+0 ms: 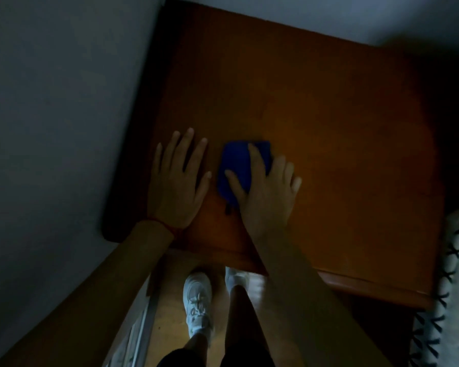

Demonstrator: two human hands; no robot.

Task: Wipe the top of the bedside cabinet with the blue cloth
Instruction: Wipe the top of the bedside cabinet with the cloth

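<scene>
My right hand (265,186) lies flat on the blue cloth (243,168), fingers spread and pressing it down rather than gripping it. The cloth sits folded on the bedside cabinet (329,115), near its front edge and toward the front left corner. My left hand (176,181) rests palm down, fingers loose and holding nothing, on the wood just beside the cloth, close to the cabinet's left edge.

The risks as I judge them: with only a flat palm on it, the cloth could slip out or bunch up if I push fast, leaving my bare hand on the wood. My left hand stands in the cloth's way, so that strip could go unwiped unless I lift it. The light is dim, so I could easily miss patches along the back edge and far right corner.
</scene>
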